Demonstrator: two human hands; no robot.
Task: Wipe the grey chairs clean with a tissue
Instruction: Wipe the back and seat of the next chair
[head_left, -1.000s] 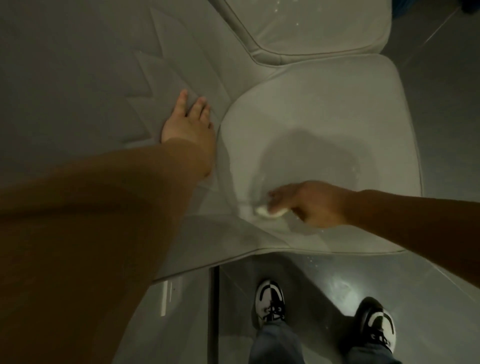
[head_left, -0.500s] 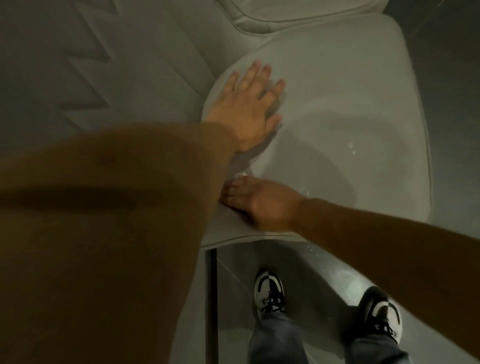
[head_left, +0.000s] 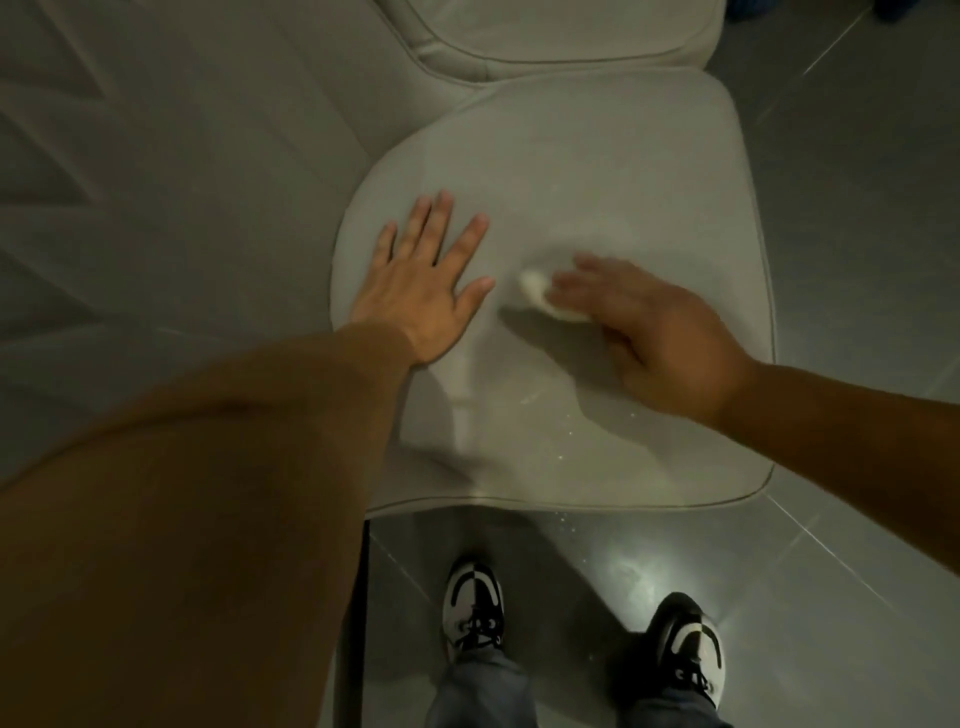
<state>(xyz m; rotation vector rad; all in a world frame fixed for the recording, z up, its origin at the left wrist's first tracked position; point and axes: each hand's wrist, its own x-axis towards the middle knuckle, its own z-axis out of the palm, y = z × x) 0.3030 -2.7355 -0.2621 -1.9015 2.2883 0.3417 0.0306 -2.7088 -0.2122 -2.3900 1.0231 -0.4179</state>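
Both hands on the seat (head_left: 597, 156): left hand (head_left: 423, 283) flat, right hand (head_left: 660, 338) pressing tissue (head_left: 540, 293).

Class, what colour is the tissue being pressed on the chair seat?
White, under the right hand: tissue, head view.

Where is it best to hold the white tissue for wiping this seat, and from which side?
Press from above on the tissue's right part, as the right hand does: it lies flat on the grey seat, so its left tip stays free to wipe.
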